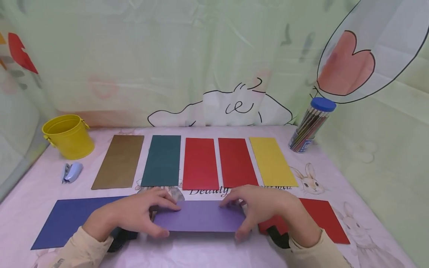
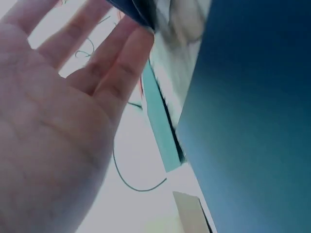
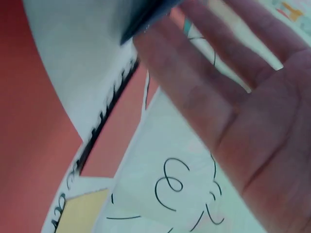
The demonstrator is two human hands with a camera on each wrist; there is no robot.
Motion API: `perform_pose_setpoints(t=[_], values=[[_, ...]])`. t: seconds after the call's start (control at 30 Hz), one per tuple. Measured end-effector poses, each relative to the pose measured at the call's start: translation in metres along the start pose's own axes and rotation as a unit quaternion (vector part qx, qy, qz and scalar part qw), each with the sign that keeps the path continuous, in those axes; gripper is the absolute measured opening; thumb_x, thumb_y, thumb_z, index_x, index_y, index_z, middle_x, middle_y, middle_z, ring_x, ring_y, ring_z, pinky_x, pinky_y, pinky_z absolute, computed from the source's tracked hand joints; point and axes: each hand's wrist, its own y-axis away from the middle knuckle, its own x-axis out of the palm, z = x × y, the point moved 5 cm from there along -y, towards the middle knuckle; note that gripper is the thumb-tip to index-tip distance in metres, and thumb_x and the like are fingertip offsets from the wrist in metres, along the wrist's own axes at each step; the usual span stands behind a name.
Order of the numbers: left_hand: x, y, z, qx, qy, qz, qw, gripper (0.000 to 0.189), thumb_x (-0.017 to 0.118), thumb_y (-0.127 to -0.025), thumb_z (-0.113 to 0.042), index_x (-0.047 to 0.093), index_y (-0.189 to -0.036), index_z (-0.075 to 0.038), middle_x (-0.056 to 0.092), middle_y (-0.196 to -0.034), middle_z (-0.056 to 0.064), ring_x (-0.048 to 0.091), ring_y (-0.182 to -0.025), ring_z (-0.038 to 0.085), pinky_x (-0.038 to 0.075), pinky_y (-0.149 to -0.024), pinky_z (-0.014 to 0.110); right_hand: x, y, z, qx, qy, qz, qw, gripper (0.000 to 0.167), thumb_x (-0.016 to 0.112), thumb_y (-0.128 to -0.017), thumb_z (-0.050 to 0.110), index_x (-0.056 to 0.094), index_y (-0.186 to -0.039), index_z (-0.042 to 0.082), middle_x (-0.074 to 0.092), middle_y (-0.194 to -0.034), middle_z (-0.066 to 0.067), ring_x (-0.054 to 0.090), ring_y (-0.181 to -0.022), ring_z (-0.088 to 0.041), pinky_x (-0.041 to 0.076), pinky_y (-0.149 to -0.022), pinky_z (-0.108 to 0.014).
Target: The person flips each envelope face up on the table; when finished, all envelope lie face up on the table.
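Note:
A purple sheet of card (image 1: 201, 216) lies crosswise in front of me in the head view, with a shadow under its front edge. My left hand (image 1: 137, 214) holds its left end, thumb at the near edge and fingers over the far part. At the right end my right hand (image 1: 264, 208) grips it the same way. Both wrist views show the palms and only a dark corner of the card at the fingertips. Beside the left hand lies a blue sheet (image 1: 63, 219); a red sheet (image 1: 326, 221) is partly covered by the right forearm.
Behind the hands stand in a row a brown sheet (image 1: 118, 162), a dark green sheet (image 1: 162, 160), two red sheets (image 1: 200, 163) and a yellow sheet (image 1: 273, 162). A yellow bucket (image 1: 75, 139) and a light-blue stapler (image 1: 72, 172) are left; a pencil tub (image 1: 310, 128) is at back right.

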Motion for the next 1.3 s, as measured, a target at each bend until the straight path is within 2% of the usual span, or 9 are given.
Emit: perform_pose_setpoints(t=[0.2, 0.33, 0.43, 0.5, 0.57, 0.77, 0.9, 1.0, 1.3], values=[[-0.012, -0.002, 0.001, 0.012, 0.091, -0.023, 0.9955, 0.026, 0.067, -0.097, -0.037, 0.076, -0.118, -0.024, 0.071, -0.095, -0.014, 0.064, -0.087, 0.01, 0.055, -0.074, 0.032, -0.016, 0.007, 0.0, -0.064, -0.094, -0.016, 0.9933, 0.043, 0.079, -0.086, 0.025, 0.069, -0.127, 0.016, 0.069, -0.111, 0.006, 0.065, -0.102, -0.013, 0.054, -0.089, -0.034], [-0.019, -0.003, 0.006, 0.002, 0.096, -0.082, 0.992, 0.026, 0.062, -0.102, -0.032, 0.072, -0.121, -0.018, 0.072, -0.093, -0.01, 0.066, -0.082, 0.009, 0.056, -0.069, 0.031, -0.027, 0.009, -0.004, -0.073, -0.075, -0.075, 0.9917, 0.036, 0.069, -0.097, 0.022, 0.066, -0.132, 0.015, 0.069, -0.11, 0.006, 0.064, -0.097, -0.013, 0.054, -0.083, -0.03], [-0.022, -0.004, 0.01, -0.011, 0.092, -0.124, 0.988, 0.037, 0.063, -0.101, -0.03, 0.059, -0.136, -0.019, 0.071, -0.1, -0.009, 0.067, -0.086, 0.008, 0.055, -0.072, 0.031, -0.032, 0.007, -0.008, -0.067, -0.056, -0.121, 0.9888, 0.032, 0.066, -0.099, 0.018, 0.066, -0.13, 0.016, 0.067, -0.11, 0.007, 0.063, -0.094, -0.013, 0.054, -0.081, -0.03], [-0.022, -0.005, 0.012, -0.015, 0.109, -0.128, 0.9856, 0.048, 0.065, -0.101, -0.027, 0.047, -0.144, -0.018, 0.07, -0.094, -0.006, 0.068, -0.084, 0.01, 0.056, -0.071, 0.032, -0.033, 0.003, -0.011, -0.063, -0.058, -0.139, 0.9867, 0.031, 0.067, -0.098, 0.014, 0.066, -0.128, 0.017, 0.067, -0.11, 0.006, 0.064, -0.094, -0.014, 0.054, -0.081, -0.031], [-0.021, -0.006, 0.011, -0.016, 0.122, -0.124, 0.9846, 0.052, 0.066, -0.1, -0.024, 0.041, -0.145, -0.018, 0.067, -0.086, -0.003, 0.069, -0.078, 0.014, 0.054, -0.068, 0.031, -0.032, 0.001, -0.013, -0.059, -0.06, -0.145, 0.9859, 0.034, 0.07, -0.096, 0.012, 0.065, -0.129, 0.019, 0.066, -0.109, 0.005, 0.064, -0.092, -0.015, 0.055, -0.08, -0.031], [-0.016, -0.006, 0.012, -0.034, 0.132, -0.09, 0.9865, 0.03, 0.066, -0.1, -0.025, 0.054, -0.128, -0.02, 0.064, -0.102, 0.002, 0.068, -0.078, 0.014, 0.054, -0.068, 0.031, -0.026, -0.006, -0.018, -0.043, -0.022, -0.135, 0.9896, 0.044, 0.074, -0.092, 0.011, 0.066, -0.134, 0.021, 0.064, -0.112, 0.007, 0.06, -0.089, -0.016, 0.054, -0.075, -0.03], [-0.008, -0.007, 0.017, -0.063, 0.144, -0.055, 0.986, 0.047, 0.075, -0.093, -0.033, 0.053, -0.132, -0.022, 0.064, -0.09, 0.003, 0.065, -0.071, 0.016, 0.054, -0.061, 0.032, -0.023, -0.009, -0.021, -0.032, -0.004, -0.14, 0.9896, 0.044, 0.077, -0.089, 0.012, 0.068, -0.132, 0.018, 0.064, -0.113, 0.006, 0.057, -0.091, -0.016, 0.054, -0.075, -0.028], [-0.005, -0.007, 0.019, -0.077, 0.125, -0.042, 0.9882, 0.062, 0.083, -0.084, -0.036, 0.051, -0.136, -0.023, 0.06, -0.079, 0.001, 0.059, -0.066, 0.018, 0.052, -0.056, 0.032, -0.022, -0.011, -0.021, -0.03, -0.003, -0.14, 0.9897, 0.046, 0.079, -0.088, 0.011, 0.067, -0.131, 0.018, 0.063, -0.115, 0.004, 0.057, -0.095, -0.017, 0.054, -0.076, -0.029], [-0.004, -0.006, 0.016, -0.059, 0.031, -0.048, 0.9966, 0.067, 0.086, -0.08, -0.035, 0.055, -0.138, -0.02, 0.052, -0.099, -0.005, 0.054, -0.078, 0.013, 0.048, -0.068, 0.027, -0.014, -0.015, -0.027, 0.01, -0.017, -0.117, 0.993, 0.061, 0.093, -0.072, 0.018, 0.064, -0.126, 0.023, 0.06, -0.117, 0.004, 0.055, -0.107, -0.021, 0.053, -0.085, -0.037]])
